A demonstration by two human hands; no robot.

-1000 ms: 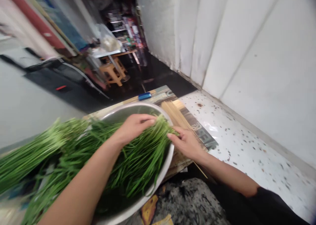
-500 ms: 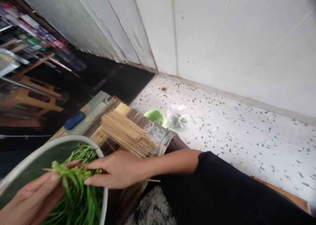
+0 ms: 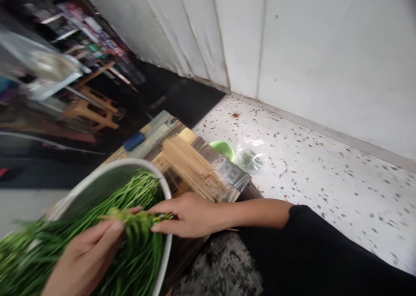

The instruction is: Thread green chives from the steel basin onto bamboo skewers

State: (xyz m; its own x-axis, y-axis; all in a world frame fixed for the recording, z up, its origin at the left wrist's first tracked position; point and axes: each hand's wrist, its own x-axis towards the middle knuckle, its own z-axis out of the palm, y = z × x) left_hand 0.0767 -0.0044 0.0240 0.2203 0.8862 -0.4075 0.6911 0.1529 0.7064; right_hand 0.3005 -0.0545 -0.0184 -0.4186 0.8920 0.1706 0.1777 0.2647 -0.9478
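Over a large pale tub [image 3: 167, 248] heaped with long green leafy stalks [image 3: 143, 185], both hands work close together. My left hand [image 3: 86, 252] pinches the left end of a small bunch of greens [image 3: 134, 224], where a pale stick tip shows. My right hand [image 3: 191, 216] is closed on the other end of that bunch, thumb below and fingers above. A thin wooden skewer [image 3: 233, 230] sticks out behind the right wrist and seems to run through the greens; its middle is hidden. Many loose wooden skewers [image 3: 191, 164] lie in a pile just beyond the right hand.
The skewers rest on a patterned wooden table [image 3: 162, 129] with a blue object [image 3: 134, 141] at its far edge. On the speckled floor [image 3: 312, 179] stand a light green bowl [image 3: 224, 149] and a clear plastic bag [image 3: 251, 157] with something green inside. Orange stools [image 3: 91, 114] stand left.
The view has swung left, so everything sits further right and more greens show at the left. Both hands still hold the bunch of greens over the tub.
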